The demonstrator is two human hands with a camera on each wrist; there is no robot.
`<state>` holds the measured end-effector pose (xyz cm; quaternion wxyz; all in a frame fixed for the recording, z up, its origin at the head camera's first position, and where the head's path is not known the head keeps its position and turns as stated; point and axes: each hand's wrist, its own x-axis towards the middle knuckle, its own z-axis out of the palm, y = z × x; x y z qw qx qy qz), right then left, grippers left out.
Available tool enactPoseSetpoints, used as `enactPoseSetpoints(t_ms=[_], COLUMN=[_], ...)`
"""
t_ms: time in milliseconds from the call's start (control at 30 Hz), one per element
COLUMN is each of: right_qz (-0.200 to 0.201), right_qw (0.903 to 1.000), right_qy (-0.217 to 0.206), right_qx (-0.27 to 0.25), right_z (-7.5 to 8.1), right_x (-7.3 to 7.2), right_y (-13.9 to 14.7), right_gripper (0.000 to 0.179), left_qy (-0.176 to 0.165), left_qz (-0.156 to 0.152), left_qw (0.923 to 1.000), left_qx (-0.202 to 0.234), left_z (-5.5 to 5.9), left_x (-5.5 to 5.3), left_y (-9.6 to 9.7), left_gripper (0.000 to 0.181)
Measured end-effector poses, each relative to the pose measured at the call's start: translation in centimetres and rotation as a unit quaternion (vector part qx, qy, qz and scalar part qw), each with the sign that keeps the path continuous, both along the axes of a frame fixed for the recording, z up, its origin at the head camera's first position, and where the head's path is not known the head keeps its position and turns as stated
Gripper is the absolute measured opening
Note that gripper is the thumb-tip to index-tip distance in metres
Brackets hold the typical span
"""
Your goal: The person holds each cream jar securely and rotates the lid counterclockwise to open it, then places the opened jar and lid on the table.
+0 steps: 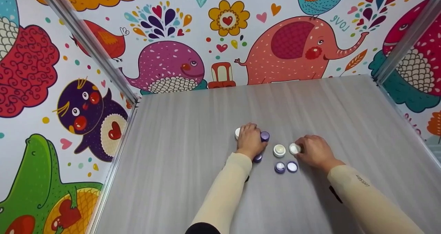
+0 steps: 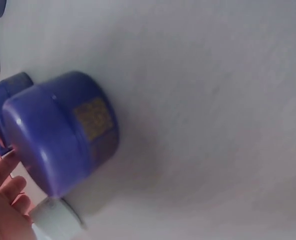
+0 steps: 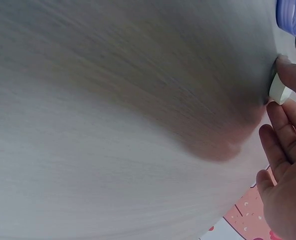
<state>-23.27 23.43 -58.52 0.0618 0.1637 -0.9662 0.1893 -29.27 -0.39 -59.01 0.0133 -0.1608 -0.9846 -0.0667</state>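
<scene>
My right hand (image 1: 315, 151) pinches a white lid (image 1: 294, 149) between thumb and fingers at the tabletop; the right wrist view shows the lid (image 3: 279, 90) on its edge side. Left of it stands an uncapped white jar (image 1: 279, 150) with pale contents. Nearer me are an uncapped purple jar (image 1: 279, 167) and an upturned purple lid (image 1: 292, 166). My left hand (image 1: 249, 140) holds a capped purple jar (image 1: 265, 136), its grip partly hidden. Another capped purple jar (image 1: 257, 158) stands below that hand, close in the left wrist view. A white jar (image 1: 237, 133) is partly behind the fingers.
The grey wood-grain table (image 1: 179, 141) extends around the jars. Printed cartoon panels (image 1: 227, 51) wall the back and sides, with metal posts (image 1: 89, 44) at the corners.
</scene>
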Motion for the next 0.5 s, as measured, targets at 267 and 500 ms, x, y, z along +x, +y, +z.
enactPoseSetpoints(t_ms=[267,500], right_qz=[0.002,-0.004], right_qw=[1.0,1.0], right_qy=[0.009,0.002], right_qx=[0.005,0.008], right_z=[0.05,0.12], right_x=[0.23,0.28], right_y=[0.06,0.01], right_gripper=[0.026,0.026], left_qy=[0.001,0.007], left_qz=[0.002,-0.004], left_qw=[1.0,0.9999], left_qx=[0.004,0.011], left_z=[0.0,-0.11], left_x=[0.19,0.24], left_y=[0.14,0.06], left_gripper=[0.046,0.046])
